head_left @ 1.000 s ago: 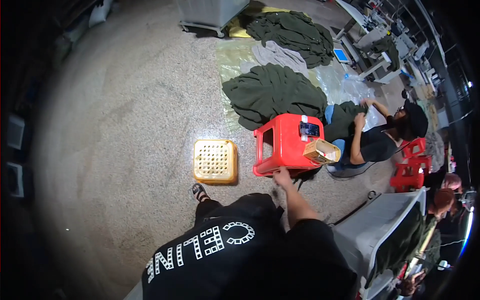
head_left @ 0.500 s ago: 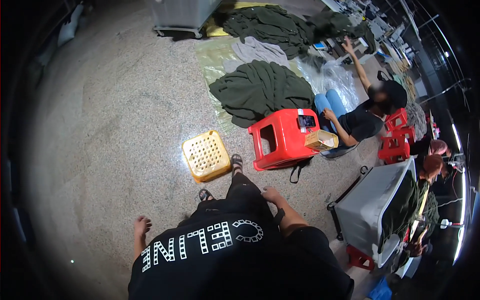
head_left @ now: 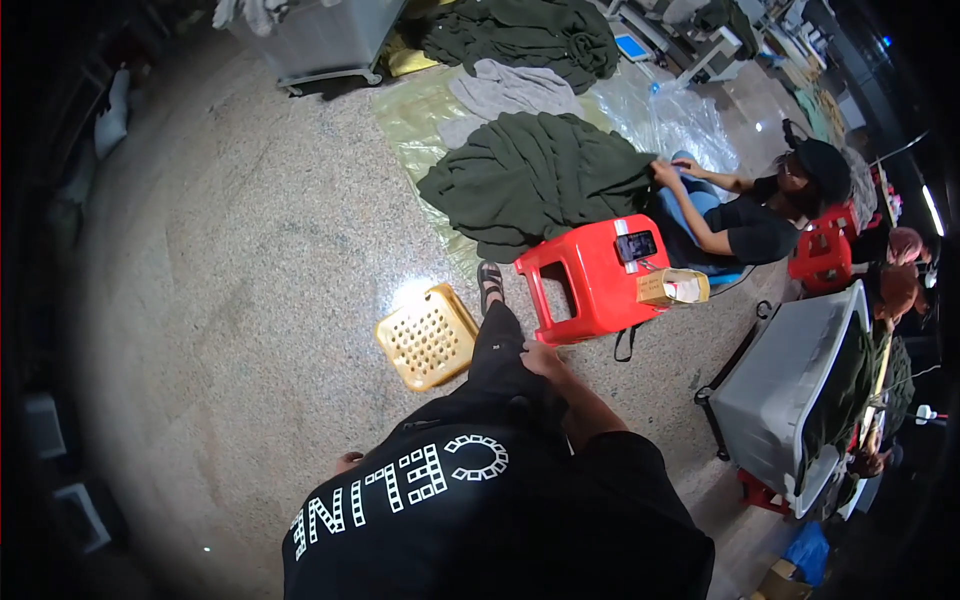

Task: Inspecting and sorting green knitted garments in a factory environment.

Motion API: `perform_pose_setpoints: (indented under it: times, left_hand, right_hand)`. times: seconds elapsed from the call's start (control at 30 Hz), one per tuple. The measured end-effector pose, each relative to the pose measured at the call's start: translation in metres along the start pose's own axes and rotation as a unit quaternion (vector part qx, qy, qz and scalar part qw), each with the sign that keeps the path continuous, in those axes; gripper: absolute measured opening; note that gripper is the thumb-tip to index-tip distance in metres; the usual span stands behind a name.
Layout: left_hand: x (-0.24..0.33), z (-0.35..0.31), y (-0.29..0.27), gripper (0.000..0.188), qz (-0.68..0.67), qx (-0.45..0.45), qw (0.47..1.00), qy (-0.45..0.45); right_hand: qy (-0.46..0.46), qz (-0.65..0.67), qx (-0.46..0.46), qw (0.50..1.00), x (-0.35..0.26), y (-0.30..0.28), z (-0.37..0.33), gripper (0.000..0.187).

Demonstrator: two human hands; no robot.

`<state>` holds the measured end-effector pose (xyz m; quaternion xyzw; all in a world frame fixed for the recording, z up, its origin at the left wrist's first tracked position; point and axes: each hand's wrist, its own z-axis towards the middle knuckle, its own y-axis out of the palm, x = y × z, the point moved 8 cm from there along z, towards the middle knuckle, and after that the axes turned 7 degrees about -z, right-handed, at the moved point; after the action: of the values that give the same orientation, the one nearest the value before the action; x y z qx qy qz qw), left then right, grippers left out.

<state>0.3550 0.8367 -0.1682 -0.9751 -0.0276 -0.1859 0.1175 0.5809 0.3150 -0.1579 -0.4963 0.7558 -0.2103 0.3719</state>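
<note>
My right hand (head_left: 542, 358) hangs beside my dark trouser leg (head_left: 497, 358), near the red stool; its back shows and the fingers are mostly hidden. Only a small part of my left hand (head_left: 349, 461) shows past my black shirt, above the bare floor. Ahead of my legs is a yellow plastic stool (head_left: 432, 345) with a perforated top. To its right stands a taller red plastic stool (head_left: 592, 270), bearing a phone (head_left: 636, 247) and an open cardboard box (head_left: 672, 288). A dark green fabric heap (head_left: 535, 180) lies beyond it.
A seated person (head_left: 745, 225) in a black cap has both hands by the fabric heap's right edge. Clear plastic sheeting (head_left: 665, 125) lies under the cloth. Grey wheeled bins stand at the far left (head_left: 320, 45) and at right (head_left: 775, 385). More red stools (head_left: 822, 250) stand behind the person.
I have stepped forward, one foot now beside the red stool. My left hand has mostly gone behind my shirt. The seated person's raised arm has come down to the green fabric.
</note>
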Motion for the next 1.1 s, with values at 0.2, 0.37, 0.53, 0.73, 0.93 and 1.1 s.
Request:
perform_pose_setpoints:
  times: [0.2, 0.37, 0.53, 0.73, 0.93, 1.1]
  left_hand:
    - [0.170, 0.019, 0.036, 0.048, 0.026, 0.018, 0.999, -0.015]
    - [0.349, 0.001, 0.143, 0.051, 0.138, -0.032, 0.990, 0.001]
    - [0.448, -0.003, 0.211, 0.052, 0.118, -0.078, 0.989, 0.047]
    - [0.468, 0.023, 0.211, 0.050, 0.214, -0.073, 0.974, -0.009]
    - [0.489, 0.110, 0.209, 0.041, 0.329, -0.130, 0.935, -0.001]
    - [0.494, 0.224, 0.236, 0.036, 0.483, -0.212, 0.844, 0.091]
  right_hand:
    - [0.084, 0.036, -0.099, 0.991, 0.008, -0.030, 0.119, 0.030]
    - [0.065, 0.088, -0.137, 0.984, 0.024, -0.055, 0.187, 0.037]
    - [0.113, 0.230, -0.063, 0.964, 0.050, -0.074, 0.239, 0.031]
    - [0.204, 0.504, 0.059, 0.837, 0.088, -0.121, 0.311, 0.021]
    - [0.371, 0.748, 0.128, 0.535, 0.132, -0.150, 0.347, 0.052]
    - [0.370, 0.842, 0.262, 0.292, 0.172, -0.147, 0.377, 0.055]
